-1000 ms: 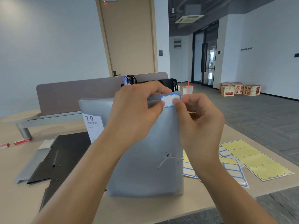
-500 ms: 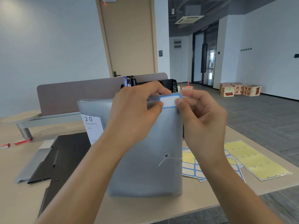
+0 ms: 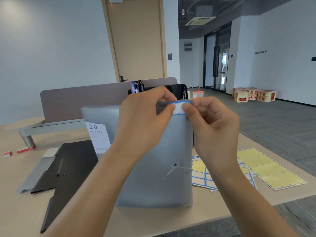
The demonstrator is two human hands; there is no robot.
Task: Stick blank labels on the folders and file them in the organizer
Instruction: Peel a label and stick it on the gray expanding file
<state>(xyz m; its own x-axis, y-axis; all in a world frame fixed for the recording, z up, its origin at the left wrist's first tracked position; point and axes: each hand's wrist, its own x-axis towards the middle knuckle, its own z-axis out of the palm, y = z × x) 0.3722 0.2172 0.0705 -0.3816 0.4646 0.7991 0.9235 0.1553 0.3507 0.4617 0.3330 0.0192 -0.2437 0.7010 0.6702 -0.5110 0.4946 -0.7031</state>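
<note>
Grey folder (image 3: 153,177) and label (image 3: 178,108) in both hands' grip, hiding black organizer (image 3: 179,92) behind

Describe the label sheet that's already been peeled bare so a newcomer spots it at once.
Start at the tan table and go to its right end, past the upright grey folder held by both hands. Two sheets lie flat there. The peeled sheet is the outer one, nearest the table's right edge: plain yellow backing, while its neighbour, the blue-bordered label sheet, still shows blue-framed labels.
</note>
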